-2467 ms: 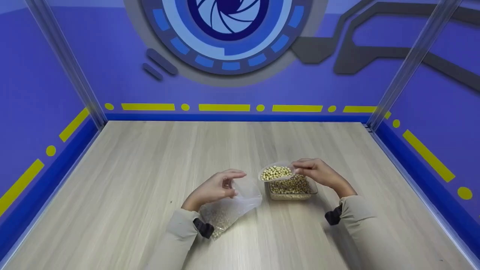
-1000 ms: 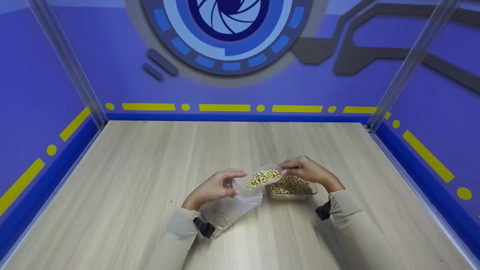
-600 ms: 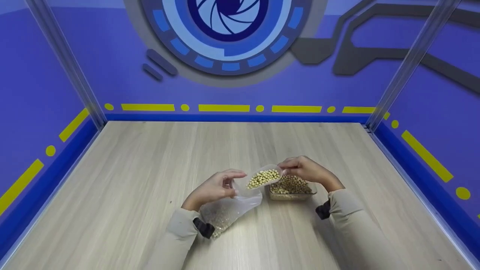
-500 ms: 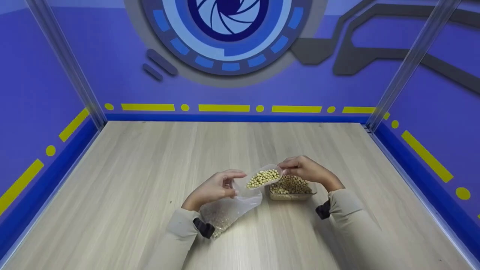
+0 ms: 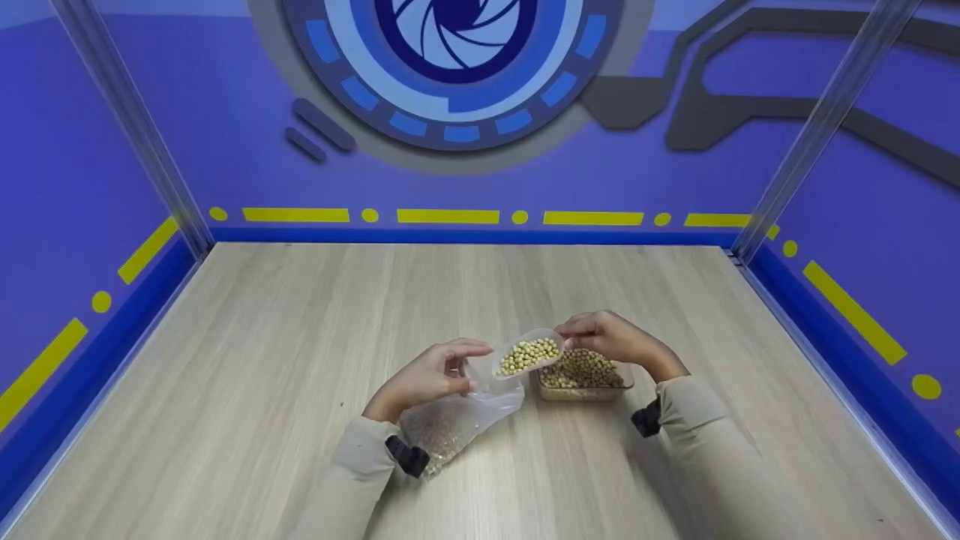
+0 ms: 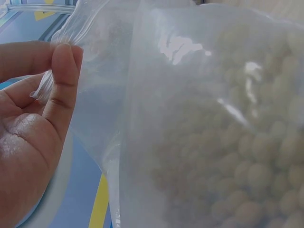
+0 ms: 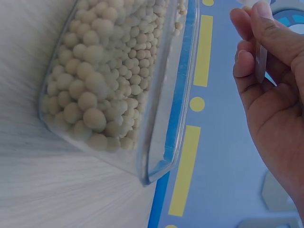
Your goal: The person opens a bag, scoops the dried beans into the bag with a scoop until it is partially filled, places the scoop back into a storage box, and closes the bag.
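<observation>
My left hand (image 5: 424,379) pinches the edge of a clear plastic bag (image 6: 102,118) between thumb and fingers, holding its mouth up. Pale round beans, like soybeans (image 6: 259,175), fill the lower part of the bag, which lies slanted on the table. In my right hand (image 5: 615,339) is the handle of a translucent scoop (image 5: 538,334) loaded with the same beans. The scoop's lip tilts down toward the left, right at the bag's mouth. Below my right hand stands a clear rectangular container (image 5: 581,394), partly filled with beans and partly covered by the scoop and hand in the head view.
The wood-grain table (image 5: 330,315) extends around the bag and container. Blue printed panels (image 5: 442,187) with yellow marks enclose its back and sides. Black wrist cameras sit on both sleeves, the left one (image 5: 409,455) overlapping the bag in the head view.
My right hand has brought the loaded scoop left from above the container to the bag's mouth, tipping its lip downward. The left hand and bag have stayed nearly still.
</observation>
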The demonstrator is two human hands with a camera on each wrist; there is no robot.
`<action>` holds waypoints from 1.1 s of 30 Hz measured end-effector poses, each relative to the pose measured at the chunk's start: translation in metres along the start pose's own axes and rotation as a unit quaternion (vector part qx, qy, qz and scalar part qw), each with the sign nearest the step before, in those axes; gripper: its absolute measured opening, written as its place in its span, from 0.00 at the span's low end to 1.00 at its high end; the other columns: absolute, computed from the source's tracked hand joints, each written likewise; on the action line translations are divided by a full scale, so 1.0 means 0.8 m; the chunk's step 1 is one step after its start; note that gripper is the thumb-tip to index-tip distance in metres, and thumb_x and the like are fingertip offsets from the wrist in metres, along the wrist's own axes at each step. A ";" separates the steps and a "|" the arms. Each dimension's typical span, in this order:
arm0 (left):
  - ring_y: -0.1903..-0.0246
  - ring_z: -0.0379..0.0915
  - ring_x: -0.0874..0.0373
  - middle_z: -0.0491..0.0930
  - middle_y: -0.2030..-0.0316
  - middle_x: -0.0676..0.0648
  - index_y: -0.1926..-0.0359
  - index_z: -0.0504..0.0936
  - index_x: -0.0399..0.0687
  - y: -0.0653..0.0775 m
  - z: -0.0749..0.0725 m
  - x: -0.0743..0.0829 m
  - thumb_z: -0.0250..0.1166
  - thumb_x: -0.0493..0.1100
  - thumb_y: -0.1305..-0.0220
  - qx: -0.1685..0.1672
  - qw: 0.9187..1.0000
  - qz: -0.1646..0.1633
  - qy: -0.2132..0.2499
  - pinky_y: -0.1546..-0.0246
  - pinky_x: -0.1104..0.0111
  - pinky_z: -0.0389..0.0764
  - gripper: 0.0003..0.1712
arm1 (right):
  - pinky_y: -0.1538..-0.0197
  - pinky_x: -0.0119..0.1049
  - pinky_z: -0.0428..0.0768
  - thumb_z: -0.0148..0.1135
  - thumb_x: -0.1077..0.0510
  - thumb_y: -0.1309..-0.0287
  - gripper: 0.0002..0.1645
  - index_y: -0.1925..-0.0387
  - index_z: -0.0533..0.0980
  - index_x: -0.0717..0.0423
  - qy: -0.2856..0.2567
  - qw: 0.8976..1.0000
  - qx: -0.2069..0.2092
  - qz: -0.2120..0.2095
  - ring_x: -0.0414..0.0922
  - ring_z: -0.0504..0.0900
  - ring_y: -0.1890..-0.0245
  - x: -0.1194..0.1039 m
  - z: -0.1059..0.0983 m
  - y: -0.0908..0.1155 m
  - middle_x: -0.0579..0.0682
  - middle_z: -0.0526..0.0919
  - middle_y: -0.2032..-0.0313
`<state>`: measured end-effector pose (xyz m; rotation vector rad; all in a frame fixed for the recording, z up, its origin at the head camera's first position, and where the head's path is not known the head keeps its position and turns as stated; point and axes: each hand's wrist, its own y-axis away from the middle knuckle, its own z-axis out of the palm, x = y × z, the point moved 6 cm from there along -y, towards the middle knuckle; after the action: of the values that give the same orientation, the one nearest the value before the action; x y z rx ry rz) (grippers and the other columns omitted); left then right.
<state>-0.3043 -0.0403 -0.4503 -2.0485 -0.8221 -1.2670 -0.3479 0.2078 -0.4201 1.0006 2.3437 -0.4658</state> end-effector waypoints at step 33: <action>0.69 0.68 0.62 0.69 0.38 0.37 0.37 0.71 0.34 -0.002 -0.001 0.002 0.61 0.27 0.46 -0.003 1.000 -0.023 0.009 0.71 0.77 0.72 0.32 | 0.48 0.49 0.80 0.59 0.66 0.39 0.15 0.52 0.81 0.67 0.041 0.998 -0.010 -0.040 0.58 0.81 0.50 -0.015 -0.006 -0.004 0.63 0.84 0.53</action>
<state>-0.3057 -0.0394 -0.4479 -2.0293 -0.8627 -1.3125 -0.3453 0.2016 -0.4086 0.9353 2.4637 -0.4396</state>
